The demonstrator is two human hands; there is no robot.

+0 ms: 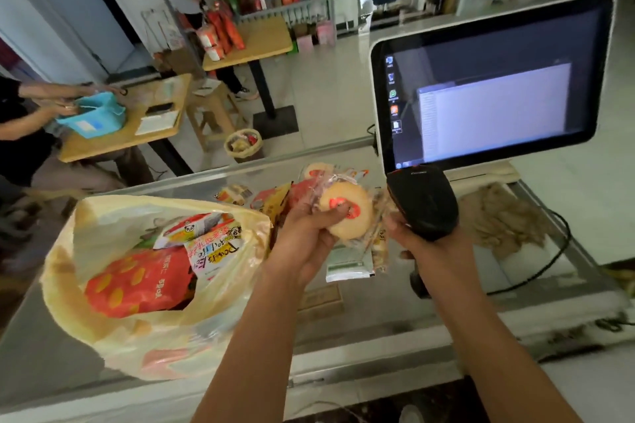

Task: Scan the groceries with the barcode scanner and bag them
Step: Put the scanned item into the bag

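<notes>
The left hand (305,233) is raised over the middle of the worktop (378,323), its fingers (328,216) curled round a wrapped bun (345,216), round and pale in a clear crinkled wrapper, with two red patches showing on its face. Just to its right the right hand (424,247) grips the handle of a black barcode scanner (424,203), fingers wrapped tight, the scanner's head tipped toward the bun and nearly touching the wrapper. A black cable (536,275) runs from the handle toward the right edge. Below the bun hangs or lies a green and white sachet (347,263); I cannot tell whether the left hand holds it too. By the left edge sits a yellowish plastic bag (86,223), its mouth open, with a red spotted pack (137,285) and other snack packs inside. More loose packets (269,197) lie near the far edge, behind the left hand. A monitor (494,86) stands at the far right corner, lit, and a brown cloth (505,216) lies crumpled beside the right edge.
</notes>
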